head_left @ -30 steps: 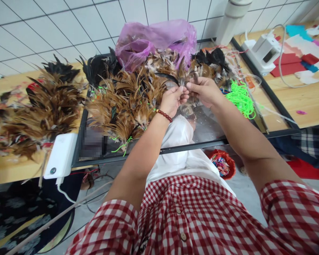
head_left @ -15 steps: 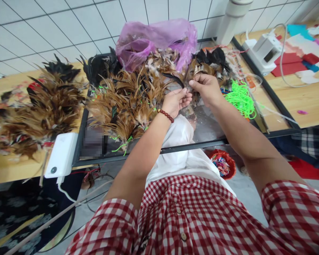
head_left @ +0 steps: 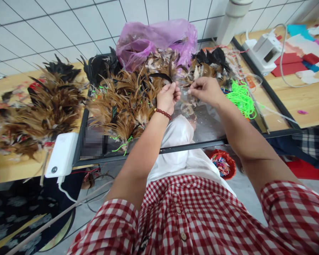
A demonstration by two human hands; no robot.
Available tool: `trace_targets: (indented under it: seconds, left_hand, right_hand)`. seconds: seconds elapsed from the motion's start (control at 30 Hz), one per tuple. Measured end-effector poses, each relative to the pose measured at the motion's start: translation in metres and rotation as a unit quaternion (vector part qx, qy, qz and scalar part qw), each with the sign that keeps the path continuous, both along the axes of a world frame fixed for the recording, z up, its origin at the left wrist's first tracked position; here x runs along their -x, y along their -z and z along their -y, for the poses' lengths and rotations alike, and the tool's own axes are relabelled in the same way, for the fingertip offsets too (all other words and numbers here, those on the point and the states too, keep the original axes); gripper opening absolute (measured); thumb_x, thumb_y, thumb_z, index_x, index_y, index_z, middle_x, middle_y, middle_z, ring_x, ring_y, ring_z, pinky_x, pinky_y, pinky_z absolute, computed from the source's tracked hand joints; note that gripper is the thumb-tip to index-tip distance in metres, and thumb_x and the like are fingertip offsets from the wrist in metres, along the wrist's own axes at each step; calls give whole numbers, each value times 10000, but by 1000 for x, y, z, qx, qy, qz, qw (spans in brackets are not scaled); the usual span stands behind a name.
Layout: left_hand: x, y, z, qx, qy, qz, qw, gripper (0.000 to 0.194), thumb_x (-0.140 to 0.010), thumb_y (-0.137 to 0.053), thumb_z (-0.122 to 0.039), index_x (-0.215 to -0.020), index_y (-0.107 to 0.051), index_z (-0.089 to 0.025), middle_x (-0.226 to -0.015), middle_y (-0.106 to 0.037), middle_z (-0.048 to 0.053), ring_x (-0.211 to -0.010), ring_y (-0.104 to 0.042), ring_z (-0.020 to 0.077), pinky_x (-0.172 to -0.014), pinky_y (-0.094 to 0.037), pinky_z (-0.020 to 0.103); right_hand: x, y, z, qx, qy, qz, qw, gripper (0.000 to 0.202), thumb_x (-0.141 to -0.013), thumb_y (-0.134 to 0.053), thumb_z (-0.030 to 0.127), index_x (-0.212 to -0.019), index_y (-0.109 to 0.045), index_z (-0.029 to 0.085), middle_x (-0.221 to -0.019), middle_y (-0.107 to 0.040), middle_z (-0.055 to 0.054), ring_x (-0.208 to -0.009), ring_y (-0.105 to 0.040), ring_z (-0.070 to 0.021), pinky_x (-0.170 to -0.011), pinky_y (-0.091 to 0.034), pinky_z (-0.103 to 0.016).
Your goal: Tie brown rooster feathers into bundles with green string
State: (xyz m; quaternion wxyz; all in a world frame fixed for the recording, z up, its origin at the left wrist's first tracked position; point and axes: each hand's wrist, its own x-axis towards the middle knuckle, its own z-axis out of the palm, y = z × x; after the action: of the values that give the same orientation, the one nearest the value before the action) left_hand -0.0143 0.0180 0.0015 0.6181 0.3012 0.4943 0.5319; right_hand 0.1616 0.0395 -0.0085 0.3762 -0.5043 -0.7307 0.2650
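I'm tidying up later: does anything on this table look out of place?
The power bank sits right at the table's front edge with its cable hanging down, so it might get knocked off. The green cord lies tangled, and a pink scrap lies alone on the right.

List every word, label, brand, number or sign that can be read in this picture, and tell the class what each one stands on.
No text can be read for certain.
White power bank: faint marks and a small dark round display, too small and blurred to read.
Red-and-white checked shirt: dark marks near the lower edge of the view, possibly lettering, unreadable.
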Motion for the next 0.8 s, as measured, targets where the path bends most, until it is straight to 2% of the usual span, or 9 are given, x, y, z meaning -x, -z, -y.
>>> trace_targets:
  seconds: [0.17,0.3,0.37,0.47,0.57,0.67,0.8]
  left_hand:
    - [6,3,-7,-21,-46,9,999,196,-951,-722,-405,-1046,-727,-234,-755,-717,-39,-686,-695,40,-632,-516,124]
    - [4,3,-6,-1,-47,-1,999,234,-961,-706,-432,-1069,-716,-225,-779,-740,-22,-731,-717,49,-653,-526,117]
    - [2,3,-4,10,-39,-6,999,219,-968,-698,-423,-1040,-709,-216,-818,-756,-12,-762,-731,55,-675,-536,121]
    - [0,3,0,18,-14,2,1000,221,-948,-727,-410,-1018,-708,-201,-896,-779,9,-831,-761,75,-754,-573,157]
    - [-2,4,2,31,25,25,999,196,-952,-727,-366,-1008,-706,-179,-955,-792,35,-921,-781,102,-862,-600,214]
    - [-5,5,3,47,54,52,996,154,-964,-713,-306,-995,-702,-156,-983,-798,60,-981,-786,123,-928,-608,251]
    - [-8,5,5,61,75,69,993,174,-945,-740,-303,-1004,-703,-144,-980,-808,78,-993,-793,140,-937,-621,268]
  right_hand:
    - [1,5,3,45,-58,171,983,229,-721,-808,407,-773,-763,188,-658,-678,-6,-689,-604,-174,-662,-408,-320]
    - [1,2,2,84,-105,221,966,146,-720,-804,323,-709,-733,196,-634,-663,-17,-671,-572,-178,-654,-393,-323]
    - [0,0,2,103,-120,163,974,191,-747,-804,359,-716,-702,200,-623,-629,-5,-667,-545,-169,-655,-403,-319]
    - [2,-2,1,105,-85,-35,990,347,-801,-786,533,-761,-642,220,-622,-553,18,-638,-495,-144,-633,-422,-305]
    - [8,1,1,114,-45,-179,976,466,-775,-792,656,-738,-588,239,-611,-504,22,-600,-476,-135,-590,-435,-302]
    - [16,5,1,115,-25,-226,967,486,-738,-831,655,-709,-581,240,-619,-539,8,-608,-520,-143,-590,-479,-313]
    - [25,8,3,81,5,-252,964,474,-745,-835,663,-753,-612,244,-700,-635,-14,-721,-634,-179,-682,-569,-346]
